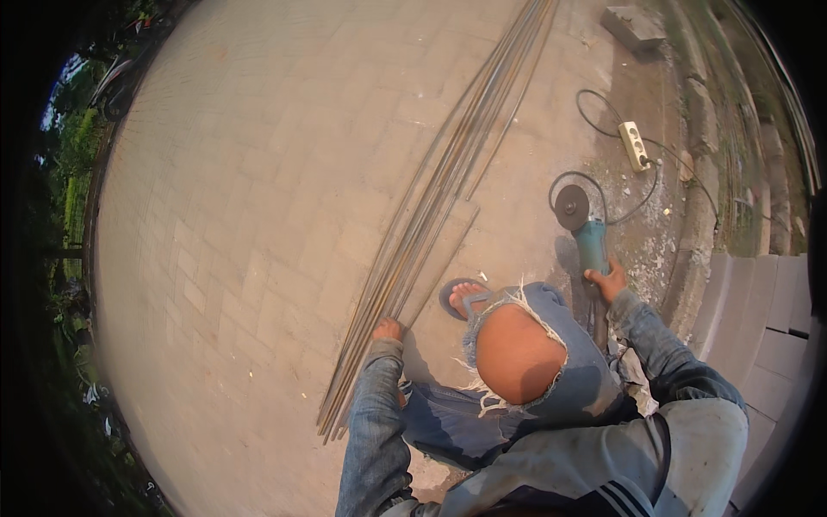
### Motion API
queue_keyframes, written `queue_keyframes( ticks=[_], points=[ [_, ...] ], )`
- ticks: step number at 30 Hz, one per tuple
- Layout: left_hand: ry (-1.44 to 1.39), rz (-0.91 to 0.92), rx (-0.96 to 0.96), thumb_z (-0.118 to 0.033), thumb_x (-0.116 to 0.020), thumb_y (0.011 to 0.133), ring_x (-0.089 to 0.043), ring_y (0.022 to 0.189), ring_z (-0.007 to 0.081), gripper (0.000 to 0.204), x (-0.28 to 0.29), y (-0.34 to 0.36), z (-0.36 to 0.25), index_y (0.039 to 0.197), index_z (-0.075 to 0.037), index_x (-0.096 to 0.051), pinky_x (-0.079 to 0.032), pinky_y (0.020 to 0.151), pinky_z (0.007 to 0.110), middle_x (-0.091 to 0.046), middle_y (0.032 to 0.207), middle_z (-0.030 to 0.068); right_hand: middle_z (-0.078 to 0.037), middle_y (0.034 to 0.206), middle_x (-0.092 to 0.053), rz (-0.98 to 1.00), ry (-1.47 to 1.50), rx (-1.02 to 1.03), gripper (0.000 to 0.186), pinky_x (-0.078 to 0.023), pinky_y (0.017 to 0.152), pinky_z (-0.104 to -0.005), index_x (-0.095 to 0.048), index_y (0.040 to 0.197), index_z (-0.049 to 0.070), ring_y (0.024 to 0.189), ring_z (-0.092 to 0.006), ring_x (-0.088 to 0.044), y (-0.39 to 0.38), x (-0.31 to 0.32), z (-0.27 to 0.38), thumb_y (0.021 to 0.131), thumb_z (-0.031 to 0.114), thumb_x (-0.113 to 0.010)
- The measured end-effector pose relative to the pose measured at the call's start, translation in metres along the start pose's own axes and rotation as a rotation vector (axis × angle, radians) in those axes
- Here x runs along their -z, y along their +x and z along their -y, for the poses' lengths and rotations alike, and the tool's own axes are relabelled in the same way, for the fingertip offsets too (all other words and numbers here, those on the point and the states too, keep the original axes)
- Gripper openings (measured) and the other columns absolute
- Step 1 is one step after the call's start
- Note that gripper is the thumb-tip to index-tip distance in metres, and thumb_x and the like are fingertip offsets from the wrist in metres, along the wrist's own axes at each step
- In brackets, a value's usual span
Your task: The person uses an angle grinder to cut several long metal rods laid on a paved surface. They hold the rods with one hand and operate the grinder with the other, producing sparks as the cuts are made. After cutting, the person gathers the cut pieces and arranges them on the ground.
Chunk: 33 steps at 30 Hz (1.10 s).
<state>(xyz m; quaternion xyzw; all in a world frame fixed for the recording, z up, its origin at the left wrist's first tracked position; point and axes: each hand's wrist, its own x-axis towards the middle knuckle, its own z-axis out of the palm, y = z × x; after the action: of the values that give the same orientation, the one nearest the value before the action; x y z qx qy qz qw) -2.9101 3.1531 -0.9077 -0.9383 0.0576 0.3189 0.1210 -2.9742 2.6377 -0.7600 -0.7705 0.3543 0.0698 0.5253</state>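
A bundle of long, thin metal rods point(448, 164) runs slantwise over the paving from the top of the view toward me. My left hand point(388, 329) is closed at the right edge of the bundle, near its close end; its fingertips are partly hidden. In my right hand point(608, 281) is the teal body of an angle grinder point(591, 246), gripped from its right side. The grinder's dark disc point(571, 207) faces up at its far end, away from the rods. A dark cord loops round beside the disc.
A white power strip point(634, 146) with a plugged-in cord lies beyond the grinder. Farther off sits a grey concrete block point(633, 28). Pale rubble and a stone kerb point(699, 207) line the right side. My bent knee point(521, 353) and sandalled foot point(465, 298) are between my hands.
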Motion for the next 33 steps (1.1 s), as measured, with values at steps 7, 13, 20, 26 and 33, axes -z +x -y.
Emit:
queue_keyframes(
  ticks=[7,13,20,26,33],
  points=[
    [-0.072,-0.041,0.046,-0.022,-0.048,0.084,-0.064,0.084,0.0322,0.025,-0.013,0.003,0.000,0.098,-0.003,-0.056,-0.053,0.069,0.040,-0.062,0.096,0.0180,-0.015,0.095,-0.062,0.004,0.108,-0.066,0.063,-0.049,0.072,-0.0332,-0.049,0.119,-0.003,0.082,-0.0210,-0.061,0.003,-0.003,0.006,0.066,0.022,-0.073],
    [-0.345,-0.294,0.075,-0.028,-0.058,0.082,-0.062,0.079,0.0337,0.027,-0.001,-0.035,0.024,0.096,-0.005,-0.057,-0.050,0.067,0.041,-0.062,0.090,0.0165,-0.016,0.097,-0.061,0.036,0.086,-0.090,0.064,-0.049,0.073,-0.0324,-0.048,0.120,-0.004,0.084,-0.0221,-0.061,0.011,-0.004,-0.003,0.066,0.022,-0.073],
    [-0.472,-0.186,0.058,-0.035,-0.060,0.079,-0.060,0.066,0.0373,0.035,0.056,-0.072,0.034,0.075,0.000,-0.064,-0.046,0.061,0.045,-0.064,0.069,0.0163,-0.015,0.098,-0.062,0.021,0.055,-0.093,0.063,-0.048,0.073,-0.0331,-0.050,0.118,-0.004,0.083,-0.0221,-0.060,0.000,-0.004,0.009,0.066,0.024,-0.073],
    [-1.030,-0.031,0.270,-0.053,-0.061,0.073,-0.053,0.053,0.0361,0.057,0.043,-0.076,0.046,0.060,0.002,-0.060,-0.042,0.055,0.043,-0.052,0.054,0.0210,-0.014,0.096,-0.062,-0.036,-0.082,-0.036,0.059,-0.047,0.077,-0.0341,-0.052,0.114,-0.003,0.085,-0.0220,-0.060,0.002,-0.008,-0.005,0.067,0.025,-0.073],
    [-0.727,-0.386,0.474,-0.059,-0.058,0.072,-0.040,0.043,0.0319,0.064,0.004,-0.092,0.013,0.051,0.000,-0.047,-0.030,0.048,0.046,-0.040,0.047,0.0187,-0.016,0.100,-0.061,-0.002,0.009,-0.061,0.061,-0.047,0.078,-0.0336,-0.050,0.117,-0.004,0.087,-0.0224,-0.059,0.005,0.001,-0.026,0.067,0.024,-0.072]
  ],
)
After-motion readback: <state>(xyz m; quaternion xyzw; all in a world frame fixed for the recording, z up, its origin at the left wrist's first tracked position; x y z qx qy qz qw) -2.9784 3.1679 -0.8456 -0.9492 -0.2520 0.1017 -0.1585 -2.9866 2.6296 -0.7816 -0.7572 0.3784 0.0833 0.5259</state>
